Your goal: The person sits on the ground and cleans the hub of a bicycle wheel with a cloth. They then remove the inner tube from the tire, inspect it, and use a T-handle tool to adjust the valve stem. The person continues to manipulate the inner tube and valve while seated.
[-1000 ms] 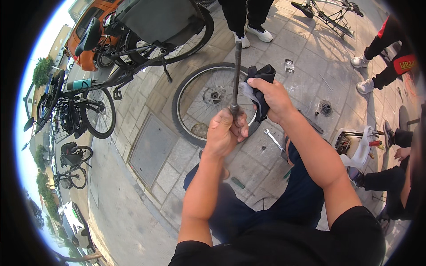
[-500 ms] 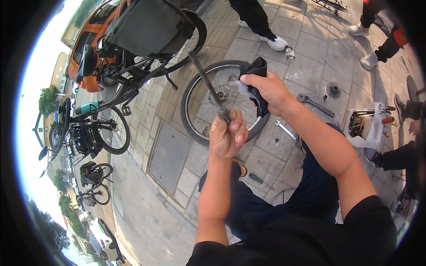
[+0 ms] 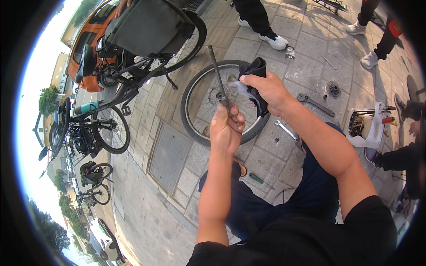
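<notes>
My left hand (image 3: 227, 128) is closed round the thicker lower end of a dark metal rod (image 3: 215, 66), which points up and slightly left. In my right hand (image 3: 268, 91) is a bunched black cloth (image 3: 256, 70), the thumb pressed on its near side; something pale and wispy hangs at its left edge, too blurred to name. The cloth and the rod are apart. Beneath both hands a bicycle wheel (image 3: 188, 108) lies flat on the paving, its hub partly hidden by the rod and hand.
A combination wrench (image 3: 286, 131), adjustable wrench (image 3: 316, 105), sprocket cassette (image 3: 333, 90), hex key (image 3: 329, 62) and green-handled tool (image 3: 255, 178) lie around. A white tub (image 3: 372, 141) of tools stands right. Bicycles (image 3: 128, 82) stand left; other people's shoes (image 3: 276, 41) are ahead and right.
The rod has swung more upright, its upper end moving right. My left hand has turned a little with it. My right hand and the cloth have hardly moved.
</notes>
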Motion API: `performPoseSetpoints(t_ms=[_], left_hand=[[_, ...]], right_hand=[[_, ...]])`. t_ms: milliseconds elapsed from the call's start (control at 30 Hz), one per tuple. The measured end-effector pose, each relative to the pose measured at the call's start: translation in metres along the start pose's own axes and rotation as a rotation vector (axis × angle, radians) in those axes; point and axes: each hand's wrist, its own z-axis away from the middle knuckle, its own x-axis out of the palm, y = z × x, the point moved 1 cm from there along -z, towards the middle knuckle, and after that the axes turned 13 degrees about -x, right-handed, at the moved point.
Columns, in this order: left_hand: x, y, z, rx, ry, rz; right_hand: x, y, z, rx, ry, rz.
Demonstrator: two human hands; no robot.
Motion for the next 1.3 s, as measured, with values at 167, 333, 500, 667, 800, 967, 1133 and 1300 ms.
performPoseSetpoints(t_ms=[167,333,500,667,800,967,1133,1300], left_hand=[[-0.0029,-0.0011,-0.0013,-0.008,0.041,-0.012],[-0.0041,-0.0007,-0.0025,-0.011,0.072,-0.027],[-0.0032,-0.0004,-0.0014,-0.043,0.069,-0.004],[-0.0008,0.0010,-0.0015,-0.058,0.043,0.009],[0.0009,0.0005,0.0001,-0.056,0.041,0.001],[0.0011,0.0001,0.0007,-0.055,0.036,-0.002],[0.0011,0.0001,0.0010,-0.059,0.047,-0.005],[0.0019,0.0002,0.0009,-0.057,0.046,-0.021]], right_hand=[[0.0015,-0.0017,0.0015,0.001,0.014,0.014],[0.0016,-0.0018,0.0014,-0.008,-0.002,-0.004],[-0.0002,0.0003,-0.0005,0.007,-0.009,0.020],[0.0005,-0.0005,-0.0007,0.005,-0.006,0.026],[0.0016,-0.0002,0.0009,-0.009,0.001,0.025],[-0.0005,0.0026,-0.0014,-0.014,-0.005,0.034],[-0.0025,0.0041,-0.0012,-0.012,-0.004,0.049],[0.0005,0.0043,-0.0009,-0.032,0.006,0.031]])
